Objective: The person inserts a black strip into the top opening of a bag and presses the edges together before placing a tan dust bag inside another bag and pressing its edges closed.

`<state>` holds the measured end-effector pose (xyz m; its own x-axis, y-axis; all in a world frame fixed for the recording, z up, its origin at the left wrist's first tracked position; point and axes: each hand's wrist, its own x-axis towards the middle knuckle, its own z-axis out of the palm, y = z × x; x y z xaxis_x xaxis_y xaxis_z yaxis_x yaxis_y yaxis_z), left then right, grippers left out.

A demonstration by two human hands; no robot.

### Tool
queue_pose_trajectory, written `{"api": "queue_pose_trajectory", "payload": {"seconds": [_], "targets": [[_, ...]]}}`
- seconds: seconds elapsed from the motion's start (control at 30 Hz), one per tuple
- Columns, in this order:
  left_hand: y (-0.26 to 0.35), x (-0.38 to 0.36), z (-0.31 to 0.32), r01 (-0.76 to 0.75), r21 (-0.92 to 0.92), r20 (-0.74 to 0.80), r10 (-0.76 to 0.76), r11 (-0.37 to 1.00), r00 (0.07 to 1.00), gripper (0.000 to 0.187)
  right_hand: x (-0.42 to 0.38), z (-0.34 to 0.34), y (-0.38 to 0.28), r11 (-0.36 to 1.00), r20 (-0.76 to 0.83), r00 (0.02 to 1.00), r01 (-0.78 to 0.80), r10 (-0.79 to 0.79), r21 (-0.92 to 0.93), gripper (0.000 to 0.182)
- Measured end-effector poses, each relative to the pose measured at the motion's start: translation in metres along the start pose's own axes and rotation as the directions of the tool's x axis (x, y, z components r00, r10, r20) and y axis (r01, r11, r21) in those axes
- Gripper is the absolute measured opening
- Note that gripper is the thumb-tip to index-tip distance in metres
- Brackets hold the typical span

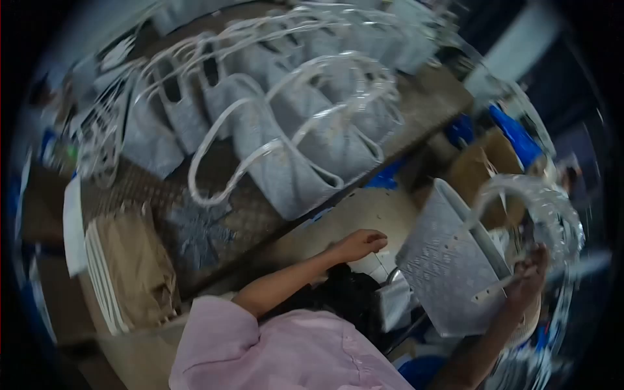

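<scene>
A grey embossed tote bag [448,260] hangs tilted at the right of the head view, its top opening towards the right. My right hand [532,268] is closed round the bag's handle near the rim. Clear plastic wrap [552,208] covers the looped handle. My left hand [365,244] is held out over the floor, apart from the bag. Its fingers are curled in, and I see nothing in them. Closest to it on the table is another grey tote bag [286,172] with pale looped handles.
Several grey bags with long handles stand along the brown patterned table [260,221]. A stack of brown paper bags [133,270] and a dark grey scrap [201,227] lie at its near left. A brown carton [487,169] and blue plastic [517,136] are beyond the held bag.
</scene>
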<state>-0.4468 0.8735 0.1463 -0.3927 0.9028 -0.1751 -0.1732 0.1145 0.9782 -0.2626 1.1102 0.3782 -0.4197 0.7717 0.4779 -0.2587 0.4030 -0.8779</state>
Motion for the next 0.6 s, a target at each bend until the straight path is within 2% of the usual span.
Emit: {"api": "queue_pose_trajectory", "payload": {"seconds": [0.03, 0.07, 0.13, 0.17, 0.2, 0.23, 0.27, 0.3, 0.33, 0.37, 0.4, 0.43, 0.47, 0.5, 0.53, 0.57, 0.6], "targets": [[-0.014, 0.003, -0.016, -0.021, 0.053, -0.060, 0.024, 0.998, 0.998, 0.038, 0.063, -0.064, 0.046, 0.997, 0.142, 0.988, -0.062, 0.055, 0.045, 0.018], [-0.045, 0.000, -0.035, 0.022, -0.015, -0.208, -0.025, 1.000, 0.978, 0.038, 0.143, -0.089, 0.102, 0.692, 0.693, 0.712, -0.557, 0.114, 0.459, 0.031], [-0.107, -0.001, -0.058, 0.068, 0.039, -0.179, -0.060, 0.997, 0.982, 0.036, 0.246, -0.068, 0.136, 0.718, 0.811, 0.583, -0.581, 0.039, 0.383, 0.036], [-0.113, -0.017, -0.067, 0.114, 0.165, -0.364, -0.047, 0.980, 0.930, 0.035, 0.263, -0.021, 0.142, 0.691, 0.851, 0.524, -0.626, 0.029, 0.362, 0.036], [-0.114, -0.040, -0.070, 0.180, 0.287, -0.508, -0.010, 0.941, 0.861, 0.034, 0.257, 0.025, 0.129, 0.502, 0.860, 0.510, -0.745, 0.007, 0.438, 0.038], [-0.097, -0.059, -0.070, 0.231, 0.096, -0.627, -0.122, 0.968, 0.769, 0.035, 0.264, 0.059, 0.125, 0.292, 0.862, 0.506, -0.822, -0.019, 0.489, 0.039], [-0.084, -0.078, -0.069, 0.243, -0.090, -0.709, -0.234, 0.966, 0.665, 0.035, 0.309, 0.068, 0.152, 0.279, 0.874, 0.483, -0.834, -0.047, 0.476, 0.039], [-0.095, -0.093, -0.069, 0.233, -0.183, -0.812, -0.280, 0.955, 0.511, 0.034, 0.380, 0.074, 0.200, 0.473, 0.849, 0.489, -0.711, -0.200, 0.520, 0.031], [-0.107, -0.104, -0.068, 0.202, -0.279, -0.880, -0.334, 0.939, 0.337, 0.032, 0.428, 0.093, 0.230, 0.622, 0.821, 0.451, -0.542, -0.352, 0.564, 0.026], [-0.112, -0.114, -0.068, 0.094, -0.292, -0.943, -0.303, 0.952, 0.138, 0.030, 0.441, 0.123, 0.247, 0.606, 0.834, 0.418, -0.575, -0.360, 0.549, 0.026], [-0.113, -0.124, -0.069, -0.007, -0.277, -0.958, -0.276, 0.961, -0.074, 0.029, 0.450, 0.154, 0.264, 0.766, 0.837, 0.441, -0.397, -0.324, 0.505, 0.027], [-0.116, -0.131, -0.068, -0.044, -0.282, -0.922, -0.284, 0.958, -0.263, 0.029, 0.456, 0.183, 0.279, 0.883, 0.830, 0.471, -0.193, -0.299, 0.427, 0.028], [-0.118, -0.136, -0.069, -0.080, -0.279, -0.854, -0.285, 0.957, -0.436, 0.030, 0.461, 0.209, 0.292, 0.947, 0.813, 0.506, 0.029, -0.289, 0.319, 0.030], [-0.127, -0.142, -0.072, -0.085, -0.289, -0.840, -0.296, 0.953, -0.456, 0.030, 0.463, 0.230, 0.301, 0.951, 0.786, 0.545, 0.252, -0.291, 0.177, 0.031], [-0.137, -0.149, -0.081, 0.037, -0.301, -0.776, -0.222, 0.953, -0.591, 0.028, 0.462, 0.245, 0.309, 0.891, 0.749, 0.587, 0.454, -0.307, 0.009, 0.033], [-0.140, -0.153, -0.093, 0.153, -0.323, -0.701, -0.127, 0.934, -0.702, 0.027, 0.462, 0.260, 0.315, 0.767, 0.706, 0.619, 0.619, -0.344, -0.169, 0.034], [-0.142, -0.158, -0.107, 0.143, -0.324, -0.691, -0.131, 0.935, -0.711, 0.027, 0.463, 0.279, 0.321, 0.591, 0.663, 0.634, 0.730, -0.398, -0.343, 0.036]]}}
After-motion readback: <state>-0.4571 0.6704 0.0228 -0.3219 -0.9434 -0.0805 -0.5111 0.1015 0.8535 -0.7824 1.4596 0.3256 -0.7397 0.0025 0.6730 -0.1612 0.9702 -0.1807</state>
